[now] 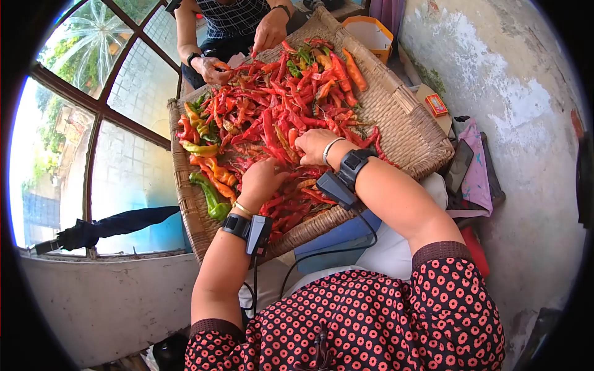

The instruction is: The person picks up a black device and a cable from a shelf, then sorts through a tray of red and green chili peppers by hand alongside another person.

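Red chili peppers (247,133) lie heaped across a woven wicker tray (402,111). My left hand (263,181) is low over the near part of the heap, its fingers curled in among the peppers; what they hold is hidden. Just to the right and farther out, my right hand (315,147) has its fingers closed at a red chili pepper (293,137). Green peppers (210,196) and orange peppers (218,172) rest along the tray's left side, beside my left hand.
Across the tray, another person's hands (212,70) handle peppers. A blue bin (337,244) stands under the near edge. A window and a folded dark umbrella (124,226) are at left. On the right are a wall, a small red box (436,105) and a pink cloth (475,173).
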Available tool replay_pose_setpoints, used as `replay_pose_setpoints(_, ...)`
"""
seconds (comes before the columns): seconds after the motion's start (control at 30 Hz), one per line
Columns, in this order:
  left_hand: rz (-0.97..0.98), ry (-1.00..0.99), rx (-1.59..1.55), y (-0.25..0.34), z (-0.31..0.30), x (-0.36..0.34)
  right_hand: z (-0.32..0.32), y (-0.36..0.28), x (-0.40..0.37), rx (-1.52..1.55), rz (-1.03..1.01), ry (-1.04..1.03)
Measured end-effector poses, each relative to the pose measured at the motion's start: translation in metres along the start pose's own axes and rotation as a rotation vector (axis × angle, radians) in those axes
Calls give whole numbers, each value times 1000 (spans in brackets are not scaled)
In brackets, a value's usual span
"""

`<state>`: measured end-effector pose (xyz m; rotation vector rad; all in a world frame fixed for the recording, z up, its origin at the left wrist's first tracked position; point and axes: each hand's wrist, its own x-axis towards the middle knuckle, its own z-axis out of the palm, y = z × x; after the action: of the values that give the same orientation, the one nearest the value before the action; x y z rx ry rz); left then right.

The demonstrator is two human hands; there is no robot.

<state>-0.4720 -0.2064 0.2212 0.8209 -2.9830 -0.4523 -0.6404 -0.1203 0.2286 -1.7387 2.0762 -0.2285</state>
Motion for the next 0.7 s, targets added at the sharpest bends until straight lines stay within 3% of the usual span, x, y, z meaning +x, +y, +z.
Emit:
replay_pose_setpoints(0.2, 14, -107, -198, 3, -6, -2, 11, 5, 9, -87, 94, 2)
replay_pose_setpoints(0.3, -69, -135, -309, 4, -9, -5, 4, 4, 9, -17, -47, 74)
replay_pose_setpoints(0.37, 23, -145, -291, 0, -6, -4, -3, -1, 8, 285, -138, 276)
replay_pose_setpoints(0.4, 22, -144, -293, -1, -3, -4, -9, -6, 2, 633, -110, 139)
replay_pose_setpoints(0.43, 35, -93, -312, -3, -1, -3, -13, -7, 0, 631, -110, 138)
replay_pose_setpoints(0.5, 43, -40, -329, 0, -5, -3, -19, -10, -4, 1009, -145, -76)
replay_pose_setpoints(0.57, -38, -108, -342, 2, -13, -2, -27, -9, -7, 1002, -187, -112)
replay_pose_setpoints(0.63, 4, -70, -275, -1, -9, -4, -33, -5, -7, 1188, -194, -60)
replay_pose_setpoints(0.7, 49, -37, -211, -2, -8, -4, -37, -3, -6, 1530, -269, 235)
